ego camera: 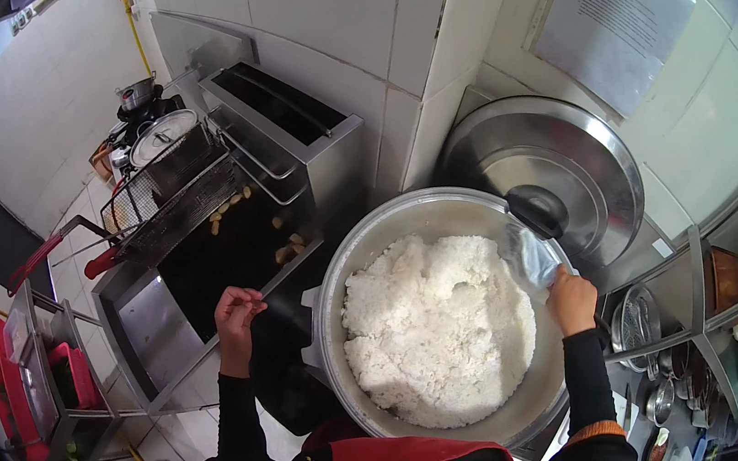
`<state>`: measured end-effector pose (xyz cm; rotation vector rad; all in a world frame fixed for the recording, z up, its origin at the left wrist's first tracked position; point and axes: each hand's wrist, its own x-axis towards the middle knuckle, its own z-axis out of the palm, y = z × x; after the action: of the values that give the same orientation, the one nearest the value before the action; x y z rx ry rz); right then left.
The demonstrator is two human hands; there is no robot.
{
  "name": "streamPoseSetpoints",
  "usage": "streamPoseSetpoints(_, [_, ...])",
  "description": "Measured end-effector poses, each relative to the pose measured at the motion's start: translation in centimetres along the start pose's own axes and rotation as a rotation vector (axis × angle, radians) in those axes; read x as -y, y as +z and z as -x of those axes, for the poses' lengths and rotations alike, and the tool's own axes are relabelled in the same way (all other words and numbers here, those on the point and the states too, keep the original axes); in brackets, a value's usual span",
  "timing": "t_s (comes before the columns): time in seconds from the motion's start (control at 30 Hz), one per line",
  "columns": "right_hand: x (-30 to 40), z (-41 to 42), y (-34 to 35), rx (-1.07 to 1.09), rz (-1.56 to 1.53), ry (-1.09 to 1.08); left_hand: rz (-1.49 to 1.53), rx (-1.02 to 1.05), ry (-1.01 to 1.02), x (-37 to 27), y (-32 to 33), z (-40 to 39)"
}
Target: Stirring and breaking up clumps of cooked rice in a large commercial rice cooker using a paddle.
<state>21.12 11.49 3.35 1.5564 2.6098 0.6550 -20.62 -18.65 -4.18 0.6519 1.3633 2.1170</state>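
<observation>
In front of me stands a large metal pot [367,244] with a heap of cooked white rice [433,328] in it. My right hand [573,300] is at the pot's right rim, gripping a clear plastic item [531,259] that hangs over the inner wall beside the rice. Whether it is a bag or a scoop cannot be told. My left hand [237,321] is raised left of the pot, by the metal edge of a deep fryer [296,263]. Its fingertips are pinched together, with nothing visible between them.
Behind the pot leans a round metal lid [559,143] with a black handle. Wire fry baskets [182,207] with red handles rest at the fryer, where several browned food pieces [291,248] lie. Strainers [637,326] and utensils stand at right; red bins [71,374] at lower left.
</observation>
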Motion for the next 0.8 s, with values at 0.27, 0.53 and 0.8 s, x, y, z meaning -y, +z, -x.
streamPoseSetpoints(0.27, [4.4,-3.5,9.2,0.132,-0.136,-0.115,0.022,0.058,-0.011,0.7,1.8,-0.3])
streamPoseSetpoints(0.53, [1.6,-1.6,9.9,0.177,-0.436,-0.157,0.001,0.263,0.22,-2.5,8.4,-1.1])
streamPoseSetpoints(0.8, [13.3,1.2,2.8,0.05,-0.27,-0.499,-0.712,0.925,0.57,-4.0,23.1,-3.3])
